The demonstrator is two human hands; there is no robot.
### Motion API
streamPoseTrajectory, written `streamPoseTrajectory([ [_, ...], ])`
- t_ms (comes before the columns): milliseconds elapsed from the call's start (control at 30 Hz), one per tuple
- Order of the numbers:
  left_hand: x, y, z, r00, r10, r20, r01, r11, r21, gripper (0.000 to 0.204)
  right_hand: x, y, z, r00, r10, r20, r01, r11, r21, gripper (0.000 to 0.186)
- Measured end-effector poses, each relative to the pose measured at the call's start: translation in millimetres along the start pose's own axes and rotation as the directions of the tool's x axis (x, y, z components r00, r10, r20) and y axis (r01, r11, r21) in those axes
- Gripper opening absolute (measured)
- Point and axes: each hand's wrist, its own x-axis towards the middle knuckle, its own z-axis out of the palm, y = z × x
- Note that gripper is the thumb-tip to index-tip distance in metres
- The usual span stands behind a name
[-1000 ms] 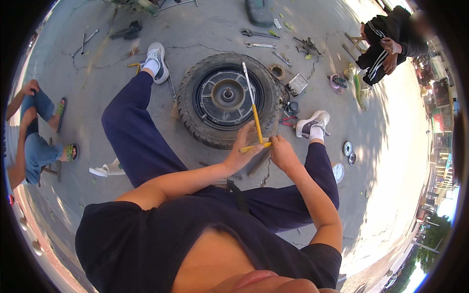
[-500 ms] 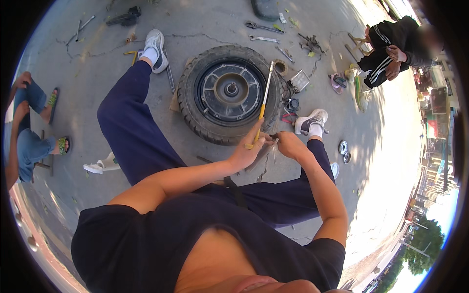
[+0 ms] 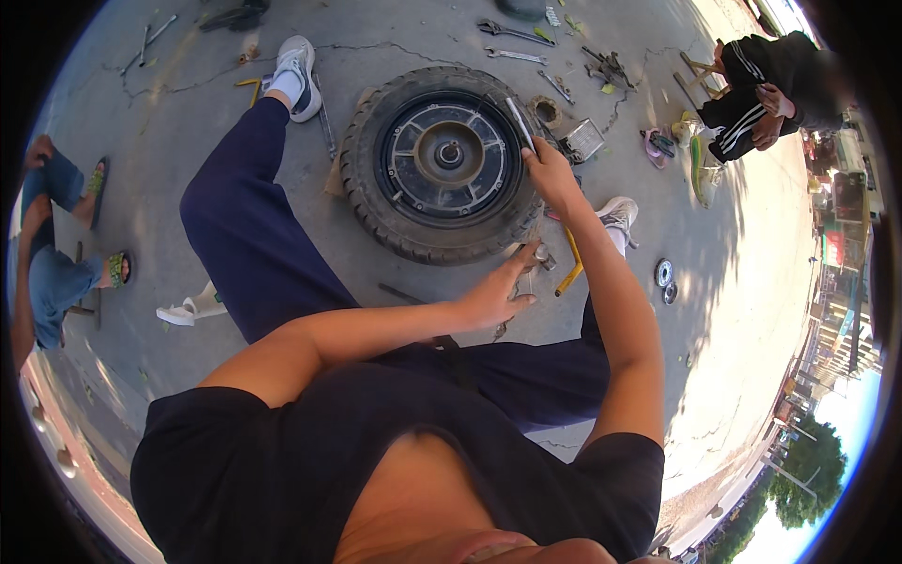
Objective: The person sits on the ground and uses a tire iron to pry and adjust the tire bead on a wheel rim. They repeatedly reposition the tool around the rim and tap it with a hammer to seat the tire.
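Observation:
My right hand (image 3: 554, 179) is closed round a long bar with a silver shaft (image 3: 519, 122) and a yellow handle (image 3: 569, 268), which shows again below my wrist. The bar slants across the right side of a tyre (image 3: 376, 221), which lies flat around a dark hub wheel (image 3: 446, 160) with a central axle. Just below the tyre, my left hand (image 3: 493, 296) is spread with thumb and fingers apart. At its fingertips is a small grey metal piece (image 3: 542, 254), whose kind I cannot make out.
Beyond the tyre lie two wrenches (image 3: 515, 56), a metal ring (image 3: 545, 111) and a square metal box (image 3: 583, 141). Two round rings (image 3: 664, 273) sit to the right. One seated person (image 3: 752, 103) is at the far right, another person's legs (image 3: 61, 273) at the left.
The yellow-handled bar has passed from my left hand to my right, which has moved up beside the tyre. My left hand has opened. The view has shifted slightly.

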Motion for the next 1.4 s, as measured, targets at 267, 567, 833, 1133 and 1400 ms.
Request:
streamPoseTrajectory([
  [267, 66.4, -2.0, -116.9, 0.894, -0.017, -0.448, -0.031, 0.995, -0.099, 0.023, 8.6, -25.6, -34.2, 0.977, 0.014, 0.212, 0.095, 0.863, -0.497, 0.036],
  [567, 173.8, -41.9, -187.9, 0.903, 0.187, -0.387, 0.071, 0.822, 0.564, 0.04, 27.8, -25.6, -6.9, 0.983, -0.018, 0.185, 0.095, 0.904, -0.416, 0.036],
  [833, 177.1, -37.6, -190.0, 0.943, 0.019, -0.334, 0.106, 0.93, 0.352, 0.034, 33.0, -25.1, 5.0, 0.935, 0.175, 0.309, -0.175, 0.984, -0.03, 0.03],
  [1133, 189.0, -38.4, -199.1, 0.963, 0.012, -0.267, 0.159, 0.779, 0.606, 0.036, 8.7, -57.2, 38.6, 0.754, 0.356, 0.552, -0.656, 0.38, 0.652, 0.014],
  [1400, 188.2, -56.0, -192.5, 0.952, 0.007, -0.306, 0.206, 0.723, 0.659, 0.057, 3.0, -102.7, 93.3, 0.829, 0.373, 0.416, -0.432, -0.046, 0.901, 0.009],
])
